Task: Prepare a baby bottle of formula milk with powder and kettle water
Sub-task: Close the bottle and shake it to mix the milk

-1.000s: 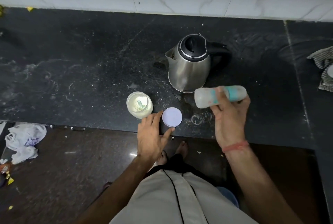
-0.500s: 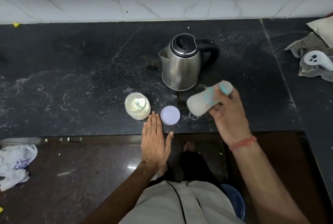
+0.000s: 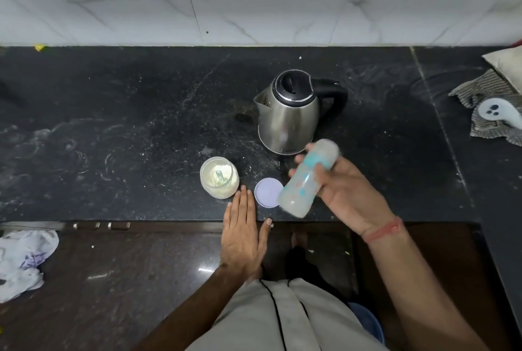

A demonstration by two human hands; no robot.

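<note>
Counter (image 3: 141, 130): black speckled stone slab, dusty with pale swirl marks, against a white marbled tile wall.
Kettle (image 3: 288, 119): rounded brushed-steel body, black lid and black loop handle, upright just past centre; spout points to 9 o'clock.
Right hand (image 3: 344, 192): at 5 o'clock from the kettle, palm up, fingers curled around the baby bottle.
Left hand (image 3: 243, 235): flat on the counter's near edge, fingers straight and pressed together, thumb apart.
Baby bottle (image 3: 308, 178): cloudy plastic cylinder with teal band, motion-blurred, tilted, base toward 7 o'clock, held above the counter.
Powder jar (image 3: 219, 177): clear round jar, open, pale powder and a scoop inside, at 8 o'clock from the kettle.
Lid (image 3: 267, 192): flat lilac disc, between jar and bottle.
</note>
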